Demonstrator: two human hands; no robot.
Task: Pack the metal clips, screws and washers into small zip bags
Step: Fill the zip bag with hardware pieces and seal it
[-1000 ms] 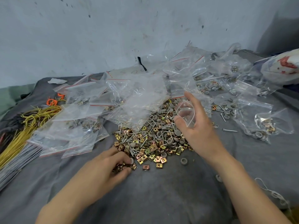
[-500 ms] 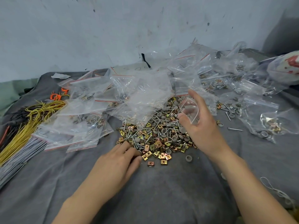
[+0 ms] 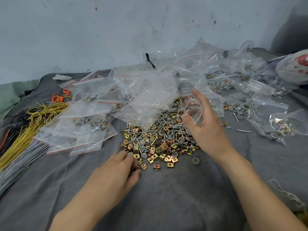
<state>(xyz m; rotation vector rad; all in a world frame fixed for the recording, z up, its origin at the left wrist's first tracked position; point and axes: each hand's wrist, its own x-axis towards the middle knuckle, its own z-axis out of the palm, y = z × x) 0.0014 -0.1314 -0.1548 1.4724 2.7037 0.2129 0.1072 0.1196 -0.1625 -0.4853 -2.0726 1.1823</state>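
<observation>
On grey cloth (image 3: 166, 202), matte, soft, lightly creased, laid up to a scuffed pale wall (image 3: 116, 30):

- Centre: loose pile (image 3: 160, 139), mixed hardware. Metal clips (image 3: 170, 158), small, squarish, folded, brass/copper sheen w/ centre hole. Screws (image 3: 174, 133), thin, silver, bright. Washers (image 3: 142, 142), grey, round, dull, cup-like.
- Left hand (image 3: 115, 174): at near-left edge of pile, fingers curled down, pinching a few metal clips vs. thumb; exact qty cannot be told.
- Right hand (image 3: 205, 127): raised over right side of pile, palm turned inward, thumb and fingers holding small zip bag (image 3: 194, 112), clear, glossy, crinkled, mouth bowed open; index finger stretched up.
- Behind pile: heap of empty zip bags (image 3: 150, 94), transparent film, red line at seal, overlapping and touching far edge of pile.
- Left of pile: filled bags (image 3: 80, 130), flat, stacked loosely, hardware showing through.
- Right side: more filled bags (image 3: 266, 114), puffier, scattered; loose screw (image 3: 243, 130) beside them.
- Single washer (image 3: 196, 161), apart from pile, near right forearm.
- Far left: yellow wires (image 3: 33, 117), thin, bundled, curved; grey rods (image 3: 20, 157), straight, parallel; orange loops (image 3: 58, 98), small.
- Near right: white string (image 3: 283, 192), thin, looped.
</observation>
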